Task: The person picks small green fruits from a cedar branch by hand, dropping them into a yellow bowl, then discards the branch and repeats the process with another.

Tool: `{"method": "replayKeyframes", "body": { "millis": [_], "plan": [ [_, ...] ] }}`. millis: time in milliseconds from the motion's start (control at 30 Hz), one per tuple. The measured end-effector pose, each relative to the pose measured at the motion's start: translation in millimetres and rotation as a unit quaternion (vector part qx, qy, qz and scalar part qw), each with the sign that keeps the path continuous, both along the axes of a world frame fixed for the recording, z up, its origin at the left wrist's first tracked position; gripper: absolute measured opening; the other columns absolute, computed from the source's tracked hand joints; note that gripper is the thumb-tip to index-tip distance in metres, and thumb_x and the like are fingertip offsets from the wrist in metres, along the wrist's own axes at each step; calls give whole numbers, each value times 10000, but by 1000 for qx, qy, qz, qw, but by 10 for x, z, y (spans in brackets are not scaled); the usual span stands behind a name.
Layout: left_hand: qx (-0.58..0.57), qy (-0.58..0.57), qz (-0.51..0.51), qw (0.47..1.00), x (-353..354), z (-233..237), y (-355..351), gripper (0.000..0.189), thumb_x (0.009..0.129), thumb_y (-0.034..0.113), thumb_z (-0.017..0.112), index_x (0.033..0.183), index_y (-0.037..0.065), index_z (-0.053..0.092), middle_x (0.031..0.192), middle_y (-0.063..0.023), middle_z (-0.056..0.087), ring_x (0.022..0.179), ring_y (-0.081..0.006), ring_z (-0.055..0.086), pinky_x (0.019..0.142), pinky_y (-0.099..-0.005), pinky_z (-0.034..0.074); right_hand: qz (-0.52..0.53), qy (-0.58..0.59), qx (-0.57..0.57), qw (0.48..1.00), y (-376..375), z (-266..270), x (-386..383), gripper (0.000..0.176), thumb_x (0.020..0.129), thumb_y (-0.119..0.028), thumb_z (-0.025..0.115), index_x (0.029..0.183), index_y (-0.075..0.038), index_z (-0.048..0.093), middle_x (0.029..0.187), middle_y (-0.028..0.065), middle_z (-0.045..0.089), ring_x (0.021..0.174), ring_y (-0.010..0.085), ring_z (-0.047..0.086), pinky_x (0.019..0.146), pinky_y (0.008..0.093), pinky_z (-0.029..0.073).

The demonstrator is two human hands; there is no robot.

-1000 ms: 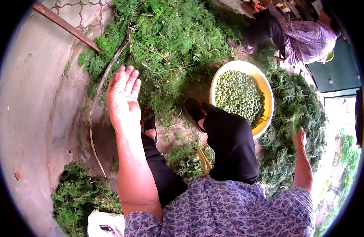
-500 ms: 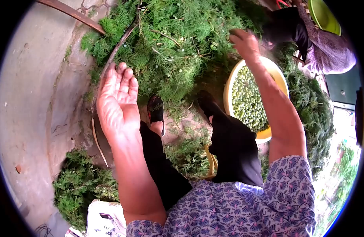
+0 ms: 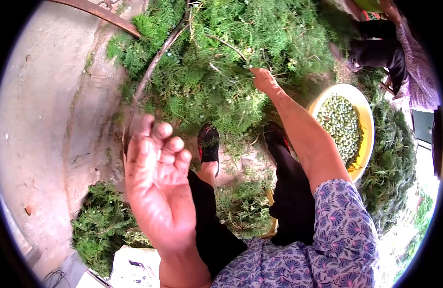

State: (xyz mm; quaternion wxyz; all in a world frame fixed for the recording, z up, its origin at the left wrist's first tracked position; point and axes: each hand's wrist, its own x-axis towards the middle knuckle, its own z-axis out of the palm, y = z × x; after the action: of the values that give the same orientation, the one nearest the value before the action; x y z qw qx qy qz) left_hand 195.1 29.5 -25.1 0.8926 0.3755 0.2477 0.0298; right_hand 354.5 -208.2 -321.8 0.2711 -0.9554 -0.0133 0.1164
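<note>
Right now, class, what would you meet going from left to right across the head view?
Small brown scrap → left hand → wearer's left shoe → right hand → yellow tub of small green pieces.

the shirt (image 3: pixel 289 264) is pale, with small fan-shaped motifs in blue, purple and pink; its short sleeve (image 3: pixel 339 211) ends well back from the right grip (image 3: pixel 263 80). the trousers (image 3: pixel 293 206) are plain black. beyond the left grip (image 3: pixel 161 187), the low black shoes (image 3: pixel 209 144) show red markings and a pale sole edge.
</note>
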Motion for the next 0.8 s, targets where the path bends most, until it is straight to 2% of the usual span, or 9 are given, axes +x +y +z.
{"method": "replayKeyframes", "body": {
  "millis": [67,133,167,300,467,567,667,733,800],
  "plan": [
    [7,1,-10,1000,14,20,-11,322,913,158,488,1198,10,473,992,-47,570,824,-126,516,725,-267,452,33,98,-83,991,37,-41,-30,464,763,34,470,1211,-83,502,1155,192,533,1077,312,514,893,378,433],
    [1,12,1,1000,22,24,0,315,911,159,492,1189,12,485,1000,-48,581,828,-128,526,726,-266,454,44,114,-170,978,18,6,-132,431,766,15,481,1181,-96,527,1137,164,533,1056,313,522,892,372,437],
    [-2,11,2,1000,32,30,2,315,911,159,492,1189,12,485,1000,-48,581,828,-128,526,726,-266,454,58,88,-160,982,-39,48,-195,304,770,-34,518,1054,-106,598,1064,152,551,1022,303,535,854,385,450],
    [-2,22,31,999,42,41,35,275,892,142,523,1142,28,523,982,-52,599,817,-129,550,720,-259,460,52,4,-92,994,-184,290,-265,226,760,-57,563,951,-132,659,1061,115,568,990,300,554,823,371,466],
    [2,12,52,999,41,5,104,235,861,130,574,1081,48,556,946,-52,611,791,-126,565,697,-250,461,92,-145,-71,983,-16,1485,-190,172,710,-160,684,879,-137,667,830,110,621,816,305,611,702,388,492],
    [-17,-12,61,998,47,-49,178,192,858,114,577,1039,52,565,911,-50,619,760,-130,576,677,-249,468,8,-245,-61,968,155,2117,-188,168,698,-161,682,865,-148,667,863,103,638,786,275,619,676,371,492],
    [-25,-16,61,998,35,-68,183,172,864,96,563,1030,51,558,899,-54,619,752,-131,585,656,-241,478,0,-139,-78,987,156,2011,-24,143,696,-157,668,839,-163,677,815,94,647,732,267,623,655,355,492],
    [-32,-12,68,997,42,-51,173,181,864,89,561,1040,48,548,899,-56,618,751,-131,585,654,-238,477,-16,-218,18,976,264,2393,-36,117,709,-148,650,812,-178,695,787,87,656,713,251,633,648,327,491],
    [-24,-21,63,998,41,-104,203,149,884,120,536,1012,57,578,913,-35,620,766,-118,574,684,-241,473,-29,-234,-39,971,353,2359,-2,134,710,-149,652,834,-170,697,796,79,659,703,232,634,654,316,492]
  ]
}}
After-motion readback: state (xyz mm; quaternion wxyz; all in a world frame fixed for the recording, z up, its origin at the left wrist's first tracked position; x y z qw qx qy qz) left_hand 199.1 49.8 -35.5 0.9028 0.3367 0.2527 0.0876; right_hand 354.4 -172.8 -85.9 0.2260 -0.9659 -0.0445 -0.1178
